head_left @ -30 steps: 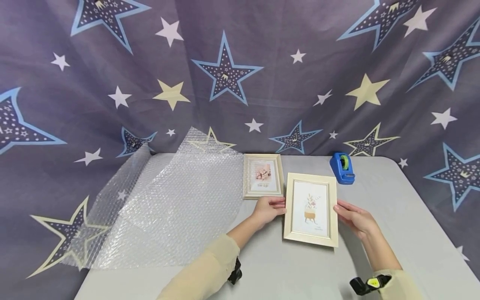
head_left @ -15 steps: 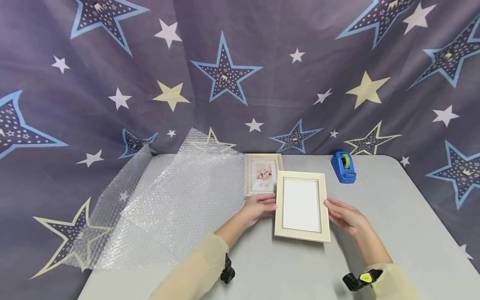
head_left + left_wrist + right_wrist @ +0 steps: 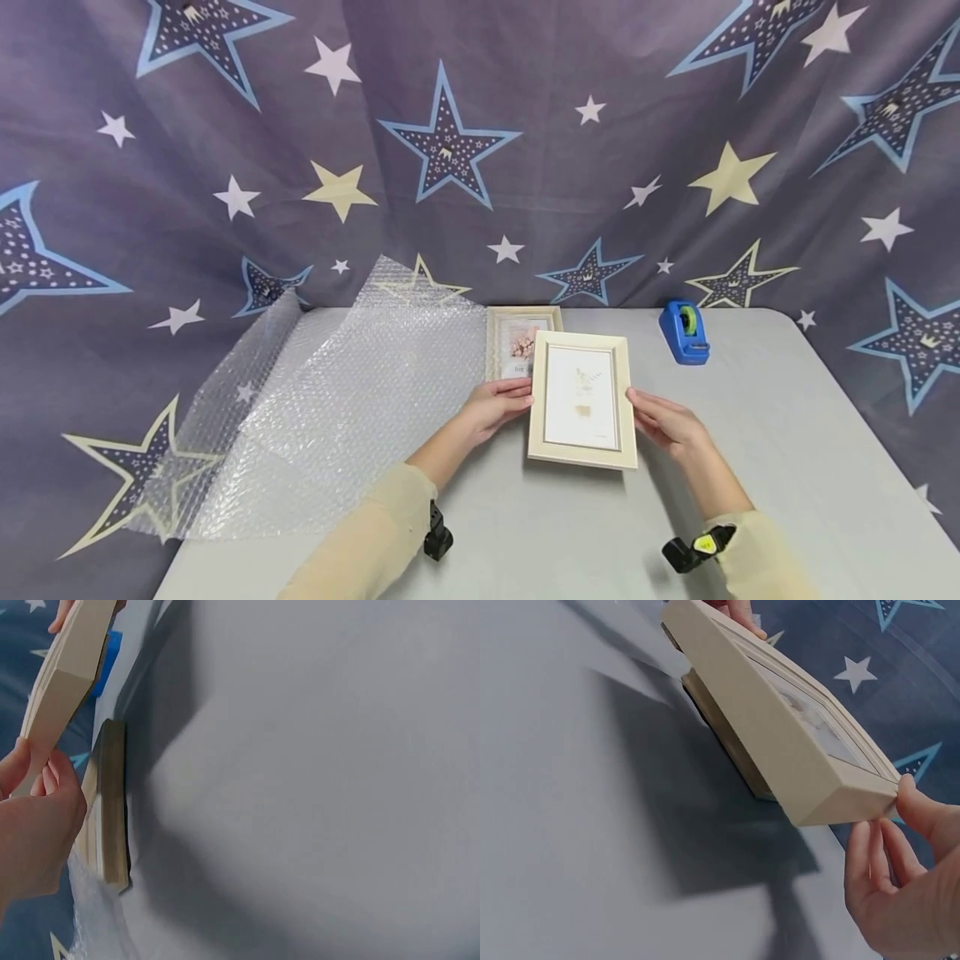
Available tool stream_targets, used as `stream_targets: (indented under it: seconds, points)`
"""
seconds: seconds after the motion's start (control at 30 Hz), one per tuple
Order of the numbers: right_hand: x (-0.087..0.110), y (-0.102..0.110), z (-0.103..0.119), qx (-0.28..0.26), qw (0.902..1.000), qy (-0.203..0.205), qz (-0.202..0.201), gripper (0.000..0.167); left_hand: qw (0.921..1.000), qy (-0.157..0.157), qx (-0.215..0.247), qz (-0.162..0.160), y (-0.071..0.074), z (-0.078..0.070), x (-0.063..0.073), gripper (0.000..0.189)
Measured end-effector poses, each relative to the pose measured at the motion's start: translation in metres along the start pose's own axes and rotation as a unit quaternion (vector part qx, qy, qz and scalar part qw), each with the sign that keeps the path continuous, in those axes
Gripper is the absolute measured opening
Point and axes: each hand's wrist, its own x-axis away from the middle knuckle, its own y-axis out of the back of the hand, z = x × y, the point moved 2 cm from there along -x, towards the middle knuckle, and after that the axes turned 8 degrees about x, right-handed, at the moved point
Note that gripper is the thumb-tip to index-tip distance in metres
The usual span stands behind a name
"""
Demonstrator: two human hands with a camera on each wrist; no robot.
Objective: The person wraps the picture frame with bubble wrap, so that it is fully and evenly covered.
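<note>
Frame [image 3: 582, 398] is held in the air, left of the tape dispenser [image 3: 684, 333] and closer in. Left hand [image 3: 495, 408] and right hand [image 3: 671, 422] each pinch a side edge. Probably stiff, lightish, maybe glass-fronted (glare, hard to tell), so edges are the safe grip.

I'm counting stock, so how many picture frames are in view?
2: the nearer frame, held between the left hand and the right hand, and the farther frame, lying on the table, partly hidden behind the first.
</note>
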Motion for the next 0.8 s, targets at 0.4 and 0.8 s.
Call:
stream_targets:
  seconds: [0.4,0.8]
  points:
    - [-0.010,-0.036,0.011,0.051,0.9985,0.015,-0.011,0.058,0.9992,-0.008,-0.001,-0.038,0.030,-0.021,0.011,0.045]
    - [-0.024,-0.083,0.016,0.103,0.9929,0.051,0.032,0.058,0.9976,-0.007,-0.018,-0.066,0.071,-0.040,0.023,0.049]
